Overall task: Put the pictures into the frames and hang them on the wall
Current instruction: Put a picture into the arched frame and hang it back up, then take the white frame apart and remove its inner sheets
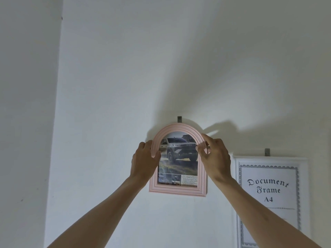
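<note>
A pink arched frame (179, 191) is held flat against the white wall, with a picture of a grey pickup truck (180, 149) inside it. My left hand (143, 160) grips its left side where the arch begins. My right hand (214, 154) grips the right side at the same height, thumb on the front moulding. A small dark wall hook (179, 119) sits just above the top of the arch. I cannot tell whether the frame hangs on the hook.
A white A4 document frame (268, 194) hangs on a second dark hook (267, 152) to the right, close to my right forearm. A wall corner (57, 122) runs down the left. Bare white wall lies above and to the left.
</note>
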